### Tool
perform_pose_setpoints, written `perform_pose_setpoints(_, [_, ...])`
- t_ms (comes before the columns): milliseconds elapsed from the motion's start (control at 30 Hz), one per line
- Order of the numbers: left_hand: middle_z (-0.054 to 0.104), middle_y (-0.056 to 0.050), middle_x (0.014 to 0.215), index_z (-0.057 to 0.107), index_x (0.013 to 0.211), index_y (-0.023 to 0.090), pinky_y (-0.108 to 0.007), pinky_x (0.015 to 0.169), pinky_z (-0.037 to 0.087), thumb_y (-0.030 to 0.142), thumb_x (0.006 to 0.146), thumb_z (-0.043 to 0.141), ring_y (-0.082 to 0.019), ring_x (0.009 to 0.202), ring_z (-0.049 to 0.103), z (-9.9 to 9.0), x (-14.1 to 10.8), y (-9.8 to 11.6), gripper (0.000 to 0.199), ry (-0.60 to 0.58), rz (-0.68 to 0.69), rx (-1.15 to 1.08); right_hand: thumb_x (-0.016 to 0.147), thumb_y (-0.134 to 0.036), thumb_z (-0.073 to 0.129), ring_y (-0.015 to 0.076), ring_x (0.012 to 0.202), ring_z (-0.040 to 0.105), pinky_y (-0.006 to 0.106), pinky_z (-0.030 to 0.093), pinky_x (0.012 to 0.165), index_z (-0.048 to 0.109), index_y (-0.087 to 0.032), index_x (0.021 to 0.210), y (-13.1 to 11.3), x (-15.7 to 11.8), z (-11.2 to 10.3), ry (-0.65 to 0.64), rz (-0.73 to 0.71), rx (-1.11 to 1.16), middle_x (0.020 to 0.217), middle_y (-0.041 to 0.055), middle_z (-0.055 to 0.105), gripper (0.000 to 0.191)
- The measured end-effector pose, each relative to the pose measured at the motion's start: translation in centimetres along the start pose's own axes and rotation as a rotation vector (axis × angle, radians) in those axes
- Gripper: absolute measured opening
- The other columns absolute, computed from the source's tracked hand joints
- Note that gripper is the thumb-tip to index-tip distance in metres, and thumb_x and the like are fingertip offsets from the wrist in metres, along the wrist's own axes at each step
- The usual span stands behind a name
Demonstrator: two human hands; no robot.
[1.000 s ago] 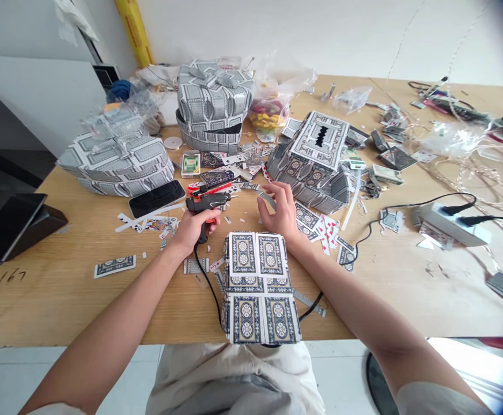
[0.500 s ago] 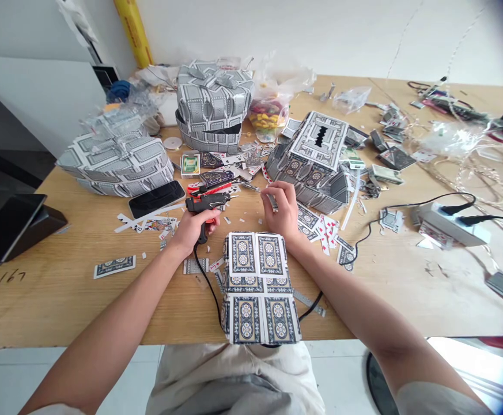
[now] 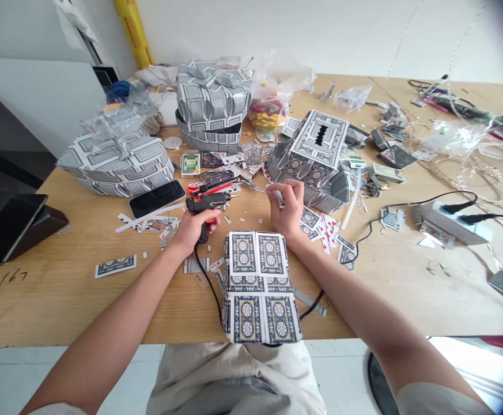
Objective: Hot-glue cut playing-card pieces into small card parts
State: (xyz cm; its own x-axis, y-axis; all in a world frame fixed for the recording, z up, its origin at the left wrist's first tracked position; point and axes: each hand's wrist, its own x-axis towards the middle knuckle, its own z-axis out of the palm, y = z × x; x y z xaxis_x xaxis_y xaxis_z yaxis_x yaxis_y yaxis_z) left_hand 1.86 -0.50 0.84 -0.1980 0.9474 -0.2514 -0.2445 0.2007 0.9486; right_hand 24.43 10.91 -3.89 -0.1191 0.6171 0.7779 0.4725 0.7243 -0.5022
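Note:
My left hand (image 3: 193, 230) is wrapped around the handle of a black glue gun (image 3: 210, 201), whose nozzle points right. My right hand (image 3: 287, 208) is raised a little to the right of the nozzle, its fingers curled and thumb against the forefinger; what it pinches, if anything, is too small to make out. Below my hands, at the table's front edge, lies a box-like piece (image 3: 257, 283) covered in blue-and-white playing cards. The gun's black cord (image 3: 210, 288) runs down beside and behind it.
Bags woven from folded cards (image 3: 117, 158) stand at the back left. A black-and-white card box (image 3: 320, 141) sits beyond my right hand. Around are a phone (image 3: 157, 199), a red cutter (image 3: 216, 187), loose cards (image 3: 328, 233) and a power strip (image 3: 454, 222) with cords.
My right hand has moved slightly to the right, away from the nozzle, and its fingers have curled in more. My left hand and the glue gun have stayed in place.

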Motion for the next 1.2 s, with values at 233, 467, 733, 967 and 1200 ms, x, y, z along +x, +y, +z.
perform_pose_setpoints(233, [0.062, -0.003, 0.067, 0.067, 0.065, 0.015, -0.026, 0.051, 0.036, 0.042, 0.069, 0.081, -0.011, 0.053, 0.052, -0.05, 0.09, -0.07, 0.031, -0.002, 0.010, 0.011, 0.112, -0.031, 0.053, 0.0241, 0.092, 0.066, 0.043, 0.057, 0.084, 0.062, -0.025, 0.110, 0.28, -0.06, -0.03, -0.019, 0.081, 0.072, 0.101, 0.0071, 0.067, 0.011])
perform_pose_setpoints(467, [0.063, -0.003, 0.068, 0.068, 0.066, 0.016, -0.026, 0.052, 0.038, 0.042, 0.070, 0.082, -0.011, 0.054, 0.052, -0.07, 0.03, -0.15, 0.030, -0.003, 0.010, 0.002, 0.110, -0.038, 0.055, 0.0168, 0.069, 0.064, 0.033, 0.053, 0.062, 0.059, -0.026, 0.114, 0.38, -0.32, 0.30, -0.072, 0.268, 0.219, 0.092, 0.0034, 0.070, 0.013])
perform_pose_setpoints(733, [0.062, -0.002, 0.066, 0.066, 0.065, 0.016, -0.026, 0.050, 0.036, 0.041, 0.070, 0.081, -0.010, 0.053, 0.050, 0.15, -0.03, -0.15, 0.029, 0.033, 0.038, -0.020, 0.106, -0.038, 0.058, 0.0175, 0.070, 0.071, 0.035, 0.059, 0.069, 0.060, -0.025, 0.109, -0.11, -0.09, 0.14, -0.196, 0.296, 0.267, 0.093, 0.0040, 0.078, 0.014])
perform_pose_setpoints(967, [0.062, -0.001, 0.065, 0.065, 0.065, 0.017, -0.025, 0.052, 0.036, 0.039, 0.072, 0.079, -0.010, 0.054, 0.050, 0.20, 0.21, -0.46, 0.027, 0.121, 0.113, -0.072, 0.106, -0.033, 0.056, 0.0167, 0.067, 0.070, 0.034, 0.058, 0.068, 0.060, -0.024, 0.110, 0.00, -0.22, -0.01, -0.290, 0.266, 0.297, 0.090, 0.0032, 0.078, 0.011])
perform_pose_setpoints(1200, [0.060, -0.001, 0.063, 0.063, 0.063, 0.018, -0.026, 0.051, 0.035, 0.039, 0.073, 0.078, -0.010, 0.052, 0.048, 0.17, 0.36, -0.63, 0.028, 0.134, 0.125, -0.065, 0.105, -0.032, 0.057, 0.0166, 0.065, 0.069, 0.035, 0.058, 0.068, 0.060, -0.024, 0.109, -0.02, -0.29, -0.15, -0.313, 0.274, 0.299, 0.086, 0.0021, 0.077, 0.010])
